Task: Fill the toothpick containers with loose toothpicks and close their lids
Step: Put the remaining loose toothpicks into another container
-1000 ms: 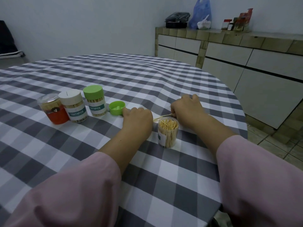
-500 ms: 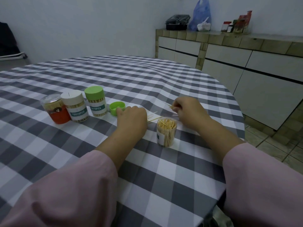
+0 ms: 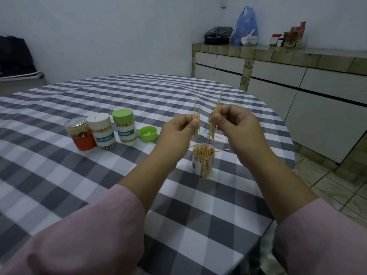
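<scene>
Holding toothpicks above the open container [image 3: 203, 160], both hands are raised off the checked tablecloth [image 3: 59, 175]. The left hand [image 3: 179, 128] pinches a small bunch of toothpicks [image 3: 196, 118] between thumb and fingertips, the sticks standing nearly upright; the exact count in this bunch cannot be told, though about three tips show above the fingers. The right hand [image 3: 234, 122] pinches a larger bunch [image 3: 213, 126], its fingers curled round the sticks, which fan out below the thumb; these are too many and too overlapped to count. The two hands are near each other, not touching, both just above and beyond the open container.

That open container is one clear tub without a lid, standing upright and packed with toothpicks to about its rim. Just beyond it, on the cloth, lie a few loose toothpicks [image 3: 220, 143], roughly three or four visible, partly hidden by the right hand.

To the left of the open container, one green lid [image 3: 148, 133] lies upside down on the cloth. Farther left of it stand three closed containers in a row, touching or nearly so: one with a green cap [image 3: 124, 126], one with a white cap [image 3: 101, 130], and one red-based tub with a clear lid [image 3: 80, 133]. So four containers in all are seen, three shut and one open.

Far beyond the open container, a counter [image 3: 297, 54] carries a blue bag [image 3: 246, 22], a dark tray [image 3: 217, 36], and some small packets.
</scene>
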